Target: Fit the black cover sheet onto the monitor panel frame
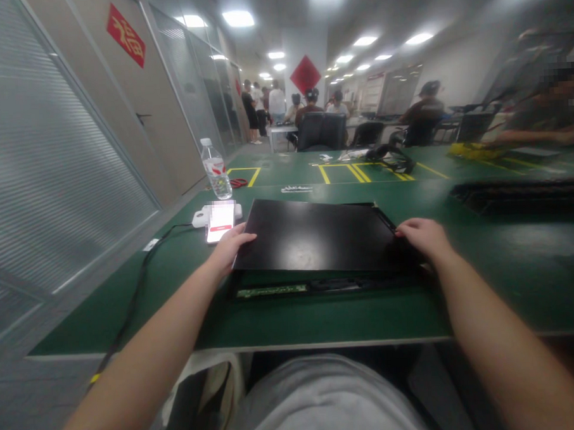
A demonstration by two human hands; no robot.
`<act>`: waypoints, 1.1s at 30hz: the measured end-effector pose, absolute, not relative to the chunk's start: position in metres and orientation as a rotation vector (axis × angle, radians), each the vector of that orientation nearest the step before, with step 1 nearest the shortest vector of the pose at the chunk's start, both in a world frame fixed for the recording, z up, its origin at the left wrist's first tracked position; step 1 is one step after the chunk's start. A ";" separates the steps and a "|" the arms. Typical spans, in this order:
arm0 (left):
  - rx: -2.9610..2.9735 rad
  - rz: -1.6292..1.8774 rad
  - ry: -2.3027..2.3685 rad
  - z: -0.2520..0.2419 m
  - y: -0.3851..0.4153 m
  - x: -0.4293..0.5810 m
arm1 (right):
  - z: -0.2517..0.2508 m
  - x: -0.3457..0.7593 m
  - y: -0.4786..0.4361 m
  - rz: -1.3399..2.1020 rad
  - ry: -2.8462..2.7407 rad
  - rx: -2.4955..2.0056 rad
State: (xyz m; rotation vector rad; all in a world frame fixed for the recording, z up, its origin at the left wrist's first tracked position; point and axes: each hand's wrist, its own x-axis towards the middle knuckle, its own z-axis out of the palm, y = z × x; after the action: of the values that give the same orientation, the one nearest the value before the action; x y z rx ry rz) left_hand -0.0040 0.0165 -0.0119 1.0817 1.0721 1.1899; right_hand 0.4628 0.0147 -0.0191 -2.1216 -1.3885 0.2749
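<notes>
Black panel (316, 236) at center of frame, lying slightly askew over a black frame (356, 285); a green circuit board (271, 292) shows along the near edge. Left hand (232, 246) grips the panel's left edge, thumb on top. Right hand (425, 237) has fingers curled at the right edge; cannot tell whether they clasp panel or frame. Green table (320, 324) beneath. Left of center: phone (220, 230), water bottle (217, 173) behind it.
</notes>
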 end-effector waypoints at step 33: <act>1.078 1.198 1.093 -0.014 0.019 -0.006 | -0.021 0.465 0.015 0.273 -1.388 -2.109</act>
State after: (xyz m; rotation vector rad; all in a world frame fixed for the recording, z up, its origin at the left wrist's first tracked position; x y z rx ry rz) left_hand -0.0056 0.0190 -0.0142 1.0775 1.0927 1.1982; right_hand 0.4646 0.0153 -0.0209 -2.1086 -1.3883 0.2733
